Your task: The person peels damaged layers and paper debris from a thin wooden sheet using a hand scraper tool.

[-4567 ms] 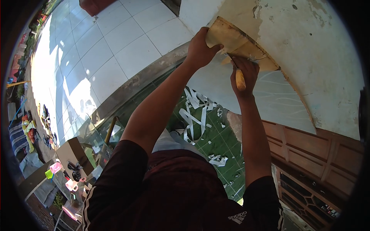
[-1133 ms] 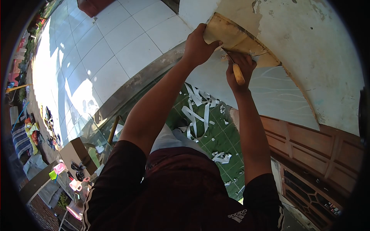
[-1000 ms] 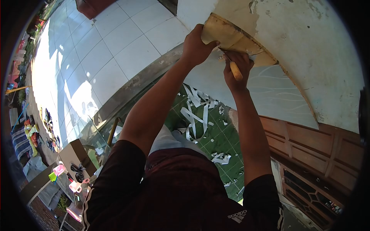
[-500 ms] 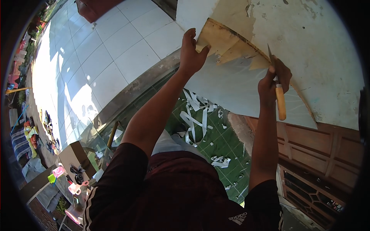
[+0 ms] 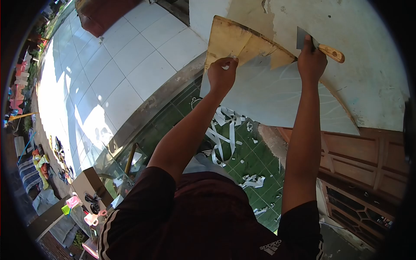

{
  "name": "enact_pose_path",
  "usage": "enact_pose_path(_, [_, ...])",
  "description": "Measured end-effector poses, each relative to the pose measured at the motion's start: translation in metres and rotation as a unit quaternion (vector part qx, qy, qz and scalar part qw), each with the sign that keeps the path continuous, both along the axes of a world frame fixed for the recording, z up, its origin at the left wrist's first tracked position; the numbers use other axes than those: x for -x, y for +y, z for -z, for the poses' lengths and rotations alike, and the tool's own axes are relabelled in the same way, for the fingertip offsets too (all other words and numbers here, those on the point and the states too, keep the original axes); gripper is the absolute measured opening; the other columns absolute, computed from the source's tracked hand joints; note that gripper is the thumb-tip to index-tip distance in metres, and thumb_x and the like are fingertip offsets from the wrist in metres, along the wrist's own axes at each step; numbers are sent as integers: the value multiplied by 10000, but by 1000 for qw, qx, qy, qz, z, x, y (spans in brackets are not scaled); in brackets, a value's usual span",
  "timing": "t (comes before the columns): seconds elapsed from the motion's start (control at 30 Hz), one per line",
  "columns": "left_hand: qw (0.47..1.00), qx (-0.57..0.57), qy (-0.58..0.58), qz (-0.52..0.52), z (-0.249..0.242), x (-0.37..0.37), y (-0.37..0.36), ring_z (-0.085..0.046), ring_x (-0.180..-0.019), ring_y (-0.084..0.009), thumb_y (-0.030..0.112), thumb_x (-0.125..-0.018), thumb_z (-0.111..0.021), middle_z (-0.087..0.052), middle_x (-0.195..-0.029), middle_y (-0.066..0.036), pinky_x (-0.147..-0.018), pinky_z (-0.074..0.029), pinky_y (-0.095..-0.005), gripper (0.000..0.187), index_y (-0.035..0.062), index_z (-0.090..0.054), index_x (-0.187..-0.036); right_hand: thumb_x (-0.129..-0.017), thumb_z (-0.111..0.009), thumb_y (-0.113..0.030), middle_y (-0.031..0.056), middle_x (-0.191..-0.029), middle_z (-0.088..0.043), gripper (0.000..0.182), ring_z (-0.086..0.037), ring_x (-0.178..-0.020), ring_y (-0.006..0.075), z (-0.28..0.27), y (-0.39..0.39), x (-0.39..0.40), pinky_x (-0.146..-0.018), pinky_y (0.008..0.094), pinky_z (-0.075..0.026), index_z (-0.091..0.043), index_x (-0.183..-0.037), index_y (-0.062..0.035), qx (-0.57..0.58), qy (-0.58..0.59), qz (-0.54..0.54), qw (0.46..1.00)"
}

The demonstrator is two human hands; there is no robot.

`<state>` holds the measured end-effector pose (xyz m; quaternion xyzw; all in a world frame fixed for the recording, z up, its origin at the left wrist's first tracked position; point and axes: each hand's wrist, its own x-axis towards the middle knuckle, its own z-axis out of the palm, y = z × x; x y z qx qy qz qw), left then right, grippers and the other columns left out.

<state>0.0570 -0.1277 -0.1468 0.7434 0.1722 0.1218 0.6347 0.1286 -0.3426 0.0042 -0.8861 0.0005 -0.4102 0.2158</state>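
Observation:
My right hand point(image 5: 313, 65) grips a putty knife point(image 5: 333, 53), its wooden handle pointing right and its flat metal blade up and left. Just beyond the fingers lies the curved far edge of a board point(image 5: 268, 93) with a white surface layer. Toward its left end that layer is gone in a jagged patch, leaving bare tan wood point(image 5: 227, 39). Over the border of this patch my left hand point(image 5: 222, 76) is closed in a pinch. A tiny pale bit shows at its fingertips, too small to name.
Torn white strips point(image 5: 223, 134) and scraps litter the green tiled floor point(image 5: 242, 151) below the board. Left of it is a raised white-tiled floor point(image 5: 130, 65). A brown wooden panelled door point(image 5: 346, 151) stands at right, and a cardboard box point(image 5: 89, 186) sits at lower left.
My left hand has gone from open fingers at the board's left edge to a pinch lower over the bare patch. My right hand moved up, and the putty knife turned from upright to slanting.

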Motion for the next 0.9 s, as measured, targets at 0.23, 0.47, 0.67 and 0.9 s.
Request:
enact_pose_path(0.23, [998, 27, 44, -25, -5, -13, -8, -764, -931, -331, 346, -927, -763, -798, -962, -191, -876, -556, -399, 390, -22, -813, -1048, -1054, -604, -478, 190, -808, -750, 553, -736, -800, 401, -4, 4, 8, -742, 490, -561, -769, -873, 18, 32, 103, 28, 994])
enact_pose_path(0.47, [982, 174, 51, -41, -2, -13, -9, -706, -976, -225, 237, -905, -770, -788, -1020, -146, -922, -510, -354, 346, -39, -795, -1111, -1052, -601, -491, 170, -887, -776, 517, -751, -854, 394, 0, 5, 6, -763, 496, -579, -793, -959, -19, 43, 121, 50, 990])
enact_pose_path(0.67, [965, 254, 54, -48, 13, -3, -11, -646, -1005, -177, 179, -907, -777, -753, -1035, -86, -955, -466, -331, 310, -37, -773, -1129, -1054, -592, -525, 217, -851, -758, 596, -745, -849, 418, -7, 17, 15, -756, 500, -564, -771, -928, 29, 31, 98, 41, 994])
enact_pose_path(0.9, [960, 259, 83, -60, 29, 16, -11, -614, -951, -150, 187, -933, -774, -725, -980, -47, -911, -457, -317, 282, -32, -760, -1110, -1054, -599, -504, 217, -883, -765, 567, -745, -857, 417, -7, 18, 18, -754, 501, -568, -775, -959, 27, 48, 96, 34, 994])
